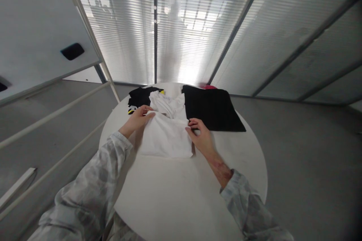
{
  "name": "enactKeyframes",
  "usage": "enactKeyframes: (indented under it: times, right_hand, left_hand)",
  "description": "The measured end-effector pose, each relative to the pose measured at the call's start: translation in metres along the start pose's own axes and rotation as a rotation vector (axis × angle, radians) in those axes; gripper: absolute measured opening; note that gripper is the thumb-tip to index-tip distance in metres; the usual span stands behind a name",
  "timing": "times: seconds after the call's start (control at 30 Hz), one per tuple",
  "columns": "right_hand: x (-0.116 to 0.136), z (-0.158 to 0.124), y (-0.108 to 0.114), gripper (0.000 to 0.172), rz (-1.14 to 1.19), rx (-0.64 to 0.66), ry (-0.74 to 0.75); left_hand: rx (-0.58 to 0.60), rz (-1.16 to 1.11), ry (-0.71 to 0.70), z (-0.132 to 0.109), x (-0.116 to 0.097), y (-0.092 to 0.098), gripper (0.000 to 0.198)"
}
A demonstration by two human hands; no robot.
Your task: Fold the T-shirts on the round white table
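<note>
A white shirt (168, 137) lies partly folded, its lower part turned up into a flat panel and its far part crumpled. A small tag-like patch shows at the fold. My left hand (139, 118) pinches the fold's left corner between thumb and fingers. At the opposite corner, my right hand (200, 135) is closed on the cloth, thumb against fingers. Just beyond the right fingers is a flat black folded cloth (213, 107). Near the left hand lies a rumpled black garment (141, 96) with yellow and white markings, partly covered by the shirt.
Everything rests on a round white table (181, 199). Something red (208, 87) shows behind the black cloth. A ribbed translucent partition (183, 45) stands beyond the table. A white metal frame (56, 111) with rails stands on the left.
</note>
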State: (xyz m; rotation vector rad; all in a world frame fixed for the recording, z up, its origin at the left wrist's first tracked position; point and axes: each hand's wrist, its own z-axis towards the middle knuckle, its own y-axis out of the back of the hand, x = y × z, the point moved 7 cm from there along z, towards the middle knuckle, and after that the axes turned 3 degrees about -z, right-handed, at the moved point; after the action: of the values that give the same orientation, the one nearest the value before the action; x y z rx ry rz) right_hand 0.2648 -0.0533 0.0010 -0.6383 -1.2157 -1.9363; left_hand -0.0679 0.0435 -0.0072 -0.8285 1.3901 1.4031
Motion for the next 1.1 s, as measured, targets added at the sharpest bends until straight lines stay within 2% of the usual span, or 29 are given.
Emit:
enactKeyframes:
  times: [0.1,0.23,0.37,0.47,0.6,0.67,0.73,0.77,0.87,0.93,0.97,1.03,1.1]
  right_hand:
    - [0.004,-0.002,-0.005,0.057,-0.105,0.082,0.046]
    - [0.014,-0.004,-0.015,0.055,-0.159,0.194,0.157]
    - [0.019,-0.004,-0.018,0.056,-0.139,0.25,0.203]
    - [0.018,-0.007,-0.014,0.057,-0.085,0.332,0.188]
    - [0.021,-0.023,-0.011,0.061,0.104,0.625,0.124]
    - [0.024,-0.029,-0.01,0.054,0.133,0.707,0.102]
    - [0.028,-0.026,-0.006,0.04,0.045,0.646,0.11]
    - [0.03,-0.022,-0.004,0.034,-0.029,0.575,0.133]
    - [0.037,-0.01,-0.001,0.025,-0.242,0.331,0.247]
    - [0.038,-0.006,-0.003,0.032,-0.325,0.236,0.306]
    - [0.038,-0.005,-0.007,0.038,-0.347,0.225,0.326]
    - [0.036,-0.007,-0.015,0.045,-0.374,0.262,0.36]
    - [0.036,-0.01,-0.022,0.041,-0.395,0.32,0.391]
  left_hand:
    - [-0.036,0.085,-0.023,-0.002,0.004,0.002,0.056]
    - [-0.067,0.285,-0.028,-0.007,0.006,0.003,0.056]
    - [0.003,0.405,-0.055,-0.01,0.002,0.0,0.049]
    - [0.18,0.321,-0.051,-0.016,-0.003,-0.002,0.045]
    - [0.547,0.075,0.131,-0.04,-0.004,-0.008,0.055]
    - [0.609,0.022,0.204,-0.048,-0.003,-0.006,0.057]
    - [0.559,0.044,0.203,-0.046,-0.002,-0.003,0.054]
    - [0.494,0.082,0.169,-0.042,-0.003,-0.001,0.052]
    - [0.157,0.271,0.001,-0.026,-0.01,0.009,0.045]
    - [-0.065,0.353,-0.063,-0.021,-0.015,0.014,0.041]
    - [-0.131,0.373,-0.067,-0.02,-0.017,0.013,0.041]
    - [-0.157,0.418,-0.042,-0.019,-0.016,0.006,0.043]
    - [-0.104,0.513,-0.016,-0.017,-0.014,-0.004,0.045]
